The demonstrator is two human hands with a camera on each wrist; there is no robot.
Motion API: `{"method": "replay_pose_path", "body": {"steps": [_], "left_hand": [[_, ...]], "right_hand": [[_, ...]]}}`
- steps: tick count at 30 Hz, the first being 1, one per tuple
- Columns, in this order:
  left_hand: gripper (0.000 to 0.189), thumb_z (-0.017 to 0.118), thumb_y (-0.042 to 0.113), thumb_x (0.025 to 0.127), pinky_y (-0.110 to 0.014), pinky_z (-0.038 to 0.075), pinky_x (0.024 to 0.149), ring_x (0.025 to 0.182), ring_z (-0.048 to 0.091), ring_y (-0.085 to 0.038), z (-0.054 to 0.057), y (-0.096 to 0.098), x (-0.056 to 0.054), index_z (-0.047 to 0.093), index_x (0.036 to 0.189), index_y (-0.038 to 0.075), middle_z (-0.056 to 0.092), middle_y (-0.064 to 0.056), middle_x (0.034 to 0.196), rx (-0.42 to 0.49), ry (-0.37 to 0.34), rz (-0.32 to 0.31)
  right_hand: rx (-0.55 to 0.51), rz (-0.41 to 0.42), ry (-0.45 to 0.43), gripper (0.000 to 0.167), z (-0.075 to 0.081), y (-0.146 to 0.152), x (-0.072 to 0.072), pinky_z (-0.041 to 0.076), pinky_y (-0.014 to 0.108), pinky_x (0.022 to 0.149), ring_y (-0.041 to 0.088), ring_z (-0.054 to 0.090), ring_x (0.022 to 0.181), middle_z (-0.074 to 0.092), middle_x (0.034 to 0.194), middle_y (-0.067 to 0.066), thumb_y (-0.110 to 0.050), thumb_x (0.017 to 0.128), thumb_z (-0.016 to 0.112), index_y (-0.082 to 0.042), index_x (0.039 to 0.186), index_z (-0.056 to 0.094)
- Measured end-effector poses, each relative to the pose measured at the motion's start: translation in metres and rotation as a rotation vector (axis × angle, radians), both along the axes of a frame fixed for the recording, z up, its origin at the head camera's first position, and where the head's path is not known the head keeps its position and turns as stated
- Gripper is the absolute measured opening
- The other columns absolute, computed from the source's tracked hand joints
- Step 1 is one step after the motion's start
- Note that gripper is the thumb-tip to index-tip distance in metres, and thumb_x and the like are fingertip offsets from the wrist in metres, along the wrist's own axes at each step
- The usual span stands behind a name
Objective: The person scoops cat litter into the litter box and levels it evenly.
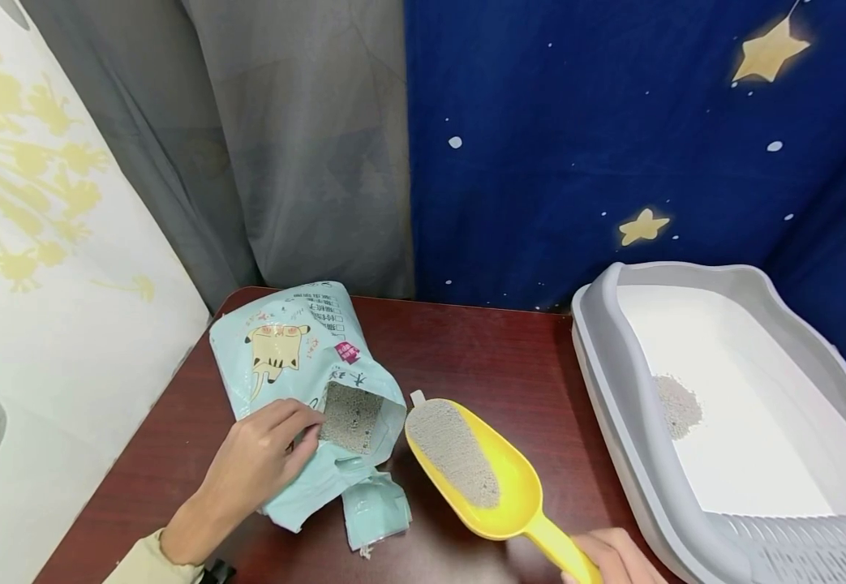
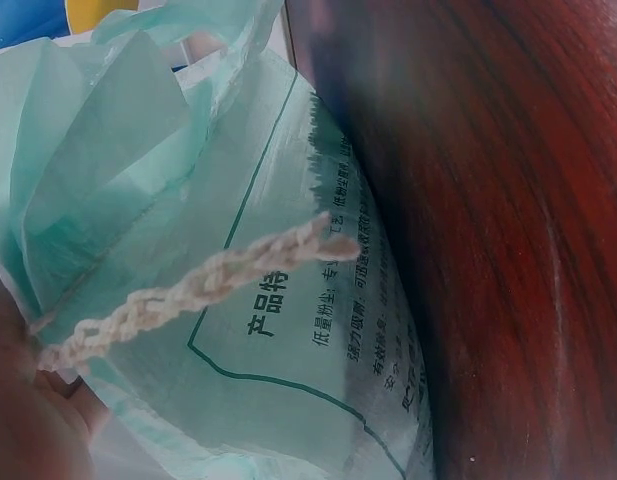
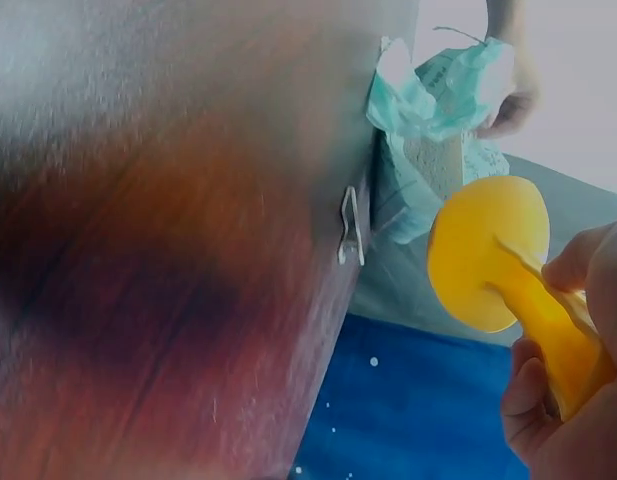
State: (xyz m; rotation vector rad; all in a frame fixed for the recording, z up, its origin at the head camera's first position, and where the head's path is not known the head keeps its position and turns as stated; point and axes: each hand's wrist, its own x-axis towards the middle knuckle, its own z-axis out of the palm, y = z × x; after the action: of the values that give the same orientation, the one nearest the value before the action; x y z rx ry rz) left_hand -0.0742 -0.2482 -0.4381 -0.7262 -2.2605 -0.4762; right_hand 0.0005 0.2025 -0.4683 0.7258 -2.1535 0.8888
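A pale blue bag (image 1: pixel 284 349) with a cartoon cat lies on its back on the table, its torn mouth showing grey granules (image 1: pixel 352 418) that look like cat litter. My left hand (image 1: pixel 262 454) pinches the near edge of that mouth. Printed text and a twisted cord (image 2: pixel 198 290) show on the bag in the left wrist view. My right hand (image 1: pixel 612 556), partly cut off by the frame, grips the handle of a yellow scoop (image 1: pixel 521 487). Grey granules heap in the scoop, which hovers right of the bag's mouth. The right wrist view shows the scoop's underside (image 3: pixel 488 260).
On the right stands a grey litter box (image 1: pixel 623 454) with a white bottom and a small patch of granules (image 1: pixel 678 405) at its left side. A torn bag flap (image 1: pixel 376 511) hangs near the bag. A metal clip (image 3: pixel 351 228) lies on the dark red table (image 1: pixel 466 341). Curtains hang behind.
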Motion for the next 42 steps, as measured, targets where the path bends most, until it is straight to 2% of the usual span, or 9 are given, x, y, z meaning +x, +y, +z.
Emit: {"method": "replay_pose_path", "body": {"steps": [7, 12, 14, 18, 21, 29, 36, 40, 42], "left_hand": [[0.031, 0.054, 0.019, 0.105, -0.039, 0.061, 0.065, 0.080, 0.071, -0.017, 0.001, 0.000, -0.001, 0.081, 0.094, 0.009, 0.074, 0.002, 0.092, -0.004, 0.006, 0.004], [0.031, 0.054, 0.019, 0.105, -0.040, 0.062, 0.066, 0.080, 0.071, -0.018, 0.000, 0.000, -0.001, 0.081, 0.094, 0.008, 0.074, 0.002, 0.092, -0.003, -0.012, 0.006], [0.032, 0.054, 0.019, 0.105, -0.040, 0.062, 0.066, 0.080, 0.071, -0.018, 0.000, 0.000, -0.001, 0.081, 0.094, 0.008, 0.074, 0.002, 0.092, -0.004, -0.012, 0.006], [0.034, 0.052, 0.021, 0.106, -0.040, 0.062, 0.065, 0.080, 0.071, -0.018, -0.001, 0.000, -0.001, 0.081, 0.094, 0.008, 0.074, 0.002, 0.092, -0.002, -0.001, 0.003], [0.035, 0.052, 0.022, 0.107, -0.039, 0.061, 0.064, 0.080, 0.071, -0.017, -0.001, -0.001, 0.000, 0.082, 0.094, 0.008, 0.074, 0.002, 0.092, -0.002, 0.004, 0.003], [0.036, 0.052, 0.023, 0.108, -0.038, 0.061, 0.064, 0.080, 0.071, -0.017, -0.001, -0.001, 0.000, 0.082, 0.095, 0.009, 0.074, 0.002, 0.093, -0.003, 0.010, 0.002], [0.034, 0.053, 0.022, 0.107, -0.039, 0.061, 0.064, 0.080, 0.071, -0.017, -0.001, -0.001, 0.001, 0.082, 0.094, 0.009, 0.074, 0.002, 0.092, -0.001, 0.003, 0.004], [0.033, 0.053, 0.022, 0.107, -0.039, 0.061, 0.064, 0.080, 0.072, -0.017, -0.001, -0.001, 0.001, 0.081, 0.094, 0.009, 0.074, 0.002, 0.093, 0.005, 0.003, 0.001], [0.034, 0.053, 0.023, 0.107, -0.039, 0.061, 0.064, 0.080, 0.071, -0.017, -0.001, -0.001, 0.001, 0.081, 0.094, 0.009, 0.074, 0.002, 0.093, 0.005, -0.002, 0.003]], "right_hand": [[0.032, -0.026, 0.090, 0.047, 0.007, 0.021, -0.010, 0.049, 0.015, 0.067, 0.009, 0.060, 0.086, 0.068, 0.096, 0.002, -0.046, 0.108, 0.065, -0.002, 0.101, 0.079], [-0.029, -0.056, 0.115, 0.045, 0.023, 0.026, -0.013, 0.046, 0.014, 0.064, 0.004, 0.057, 0.086, 0.069, 0.093, 0.007, -0.041, 0.105, 0.069, 0.002, 0.099, 0.079], [-0.038, -0.091, 0.101, 0.045, 0.031, 0.030, -0.014, 0.045, 0.012, 0.064, 0.000, 0.056, 0.086, 0.069, 0.093, 0.007, -0.042, 0.104, 0.069, 0.002, 0.099, 0.079], [0.022, -0.195, -0.006, 0.043, 0.048, 0.043, -0.013, 0.044, 0.009, 0.067, -0.007, 0.050, 0.087, 0.068, 0.097, 0.007, -0.040, 0.099, 0.070, 0.001, 0.104, 0.078], [0.075, -0.266, -0.053, 0.049, 0.057, 0.054, -0.014, 0.042, 0.008, 0.065, -0.010, 0.045, 0.085, 0.067, 0.098, 0.008, -0.045, 0.099, 0.067, 0.002, 0.108, 0.077], [0.086, -0.330, 0.000, 0.067, 0.072, 0.081, -0.028, 0.036, 0.005, 0.068, -0.012, 0.041, 0.084, 0.067, 0.095, 0.017, -0.058, 0.101, 0.061, 0.007, 0.105, 0.076], [0.108, -0.447, -0.084, 0.037, 0.083, 0.101, -0.030, 0.032, 0.006, 0.062, -0.015, 0.035, 0.082, 0.065, 0.098, 0.017, -0.025, 0.087, 0.073, 0.006, 0.108, 0.075], [0.088, -0.464, -0.039, 0.058, 0.082, 0.114, -0.035, 0.029, 0.006, 0.061, -0.019, 0.035, 0.086, 0.062, 0.096, 0.007, -0.049, 0.098, 0.069, 0.008, 0.105, 0.075], [0.068, -0.462, -0.019, 0.069, 0.082, 0.119, -0.037, 0.028, 0.005, 0.063, -0.020, 0.035, 0.089, 0.062, 0.095, 0.010, -0.056, 0.100, 0.062, 0.012, 0.105, 0.074]]}}
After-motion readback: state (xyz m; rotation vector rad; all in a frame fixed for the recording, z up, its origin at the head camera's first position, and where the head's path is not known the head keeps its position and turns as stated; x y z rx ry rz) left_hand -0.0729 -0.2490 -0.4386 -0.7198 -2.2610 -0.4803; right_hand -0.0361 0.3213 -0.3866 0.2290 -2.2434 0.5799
